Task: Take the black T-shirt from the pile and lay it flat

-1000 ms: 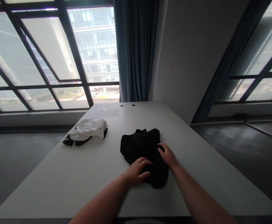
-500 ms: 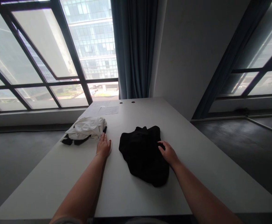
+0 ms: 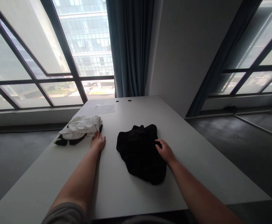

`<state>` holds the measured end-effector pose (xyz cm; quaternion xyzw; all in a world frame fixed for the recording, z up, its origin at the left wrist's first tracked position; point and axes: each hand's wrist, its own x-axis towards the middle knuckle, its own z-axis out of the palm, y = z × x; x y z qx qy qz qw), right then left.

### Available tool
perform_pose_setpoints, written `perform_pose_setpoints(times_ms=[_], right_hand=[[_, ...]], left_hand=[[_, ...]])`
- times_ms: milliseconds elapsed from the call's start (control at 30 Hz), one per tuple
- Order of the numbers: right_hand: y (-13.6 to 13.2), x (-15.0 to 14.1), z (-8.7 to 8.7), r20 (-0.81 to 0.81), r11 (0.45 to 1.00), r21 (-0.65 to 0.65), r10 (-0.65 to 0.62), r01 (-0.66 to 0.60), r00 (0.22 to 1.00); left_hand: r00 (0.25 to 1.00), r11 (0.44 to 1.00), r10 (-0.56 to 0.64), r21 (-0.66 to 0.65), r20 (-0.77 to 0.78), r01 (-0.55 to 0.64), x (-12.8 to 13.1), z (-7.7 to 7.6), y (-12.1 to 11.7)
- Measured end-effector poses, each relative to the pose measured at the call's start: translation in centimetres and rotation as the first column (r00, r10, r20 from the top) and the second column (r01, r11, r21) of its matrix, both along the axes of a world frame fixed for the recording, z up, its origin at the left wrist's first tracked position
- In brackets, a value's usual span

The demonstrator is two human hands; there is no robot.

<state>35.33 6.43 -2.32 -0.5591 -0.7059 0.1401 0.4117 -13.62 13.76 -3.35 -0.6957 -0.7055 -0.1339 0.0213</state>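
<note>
A crumpled black garment [image 3: 139, 152] lies in the middle of the white table [image 3: 131, 193]. My right hand [image 3: 164, 150] rests flat on its right edge, fingers stretched out. At the table's left edge sits a small pile with a white garment [image 3: 81, 126] on top of a dark one [image 3: 62, 141]. My left hand [image 3: 97, 142] lies palm down on the table, its fingertips touching the near right corner of that pile, fingers apart.
Sheets of paper [image 3: 98, 109] lie at the far end of the table near two cable holes [image 3: 123, 100]. Large windows stand to the left and right, a blue curtain [image 3: 128, 46] and a wall behind. The floor drops away on both sides.
My left hand left the black garment and moved left and forward to the white pile. The right hand stayed on the black garment. The view shifted slightly left.
</note>
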Motion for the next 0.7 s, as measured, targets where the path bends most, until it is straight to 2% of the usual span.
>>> perform_pose_setpoints(times_ms=[100,267,333,433,533,600,633,700], right_hand=[[0.1,0.0,-0.1,0.000,1.000,0.001,-0.007,0.007,1.000],[0.1,-0.2,0.0,0.011,1.000,0.005,-0.015,0.015,1.000],[0.1,-0.2,0.0,0.012,1.000,0.012,-0.015,0.015,1.000],[0.2,-0.2,-0.1,0.001,1.000,0.019,-0.017,0.017,1.000],[0.1,-0.2,0.0,-0.029,1.000,0.019,-0.021,0.021,0.999],[-0.2,-0.2,0.3,-0.065,1.000,0.014,-0.016,0.017,0.998],[-0.3,-0.1,0.5,-0.086,1.000,0.010,-0.010,0.011,0.996],[-0.6,-0.1,1.0,-0.138,1.000,-0.007,0.009,-0.010,0.990]], left_hand=[[0.996,0.996,0.084,-0.027,0.013,-0.084,1.9,0.1,-1.4],[0.996,0.994,0.079,-0.076,0.032,-0.076,5.1,-0.3,-5.0],[0.998,0.994,0.025,-0.106,0.061,-0.018,6.5,-0.1,-6.6],[0.980,0.983,-0.112,-0.124,0.162,0.132,9.0,0.9,-8.7],[0.925,0.953,-0.282,-0.039,0.252,0.301,12.4,2.7,-10.8],[0.852,0.883,-0.465,0.052,0.240,0.467,14.8,4.0,-12.4],[0.788,0.815,-0.575,0.076,0.218,0.574,16.0,4.5,-13.2],[0.609,0.628,-0.769,0.055,0.192,0.776,17.9,5.3,-14.6]])
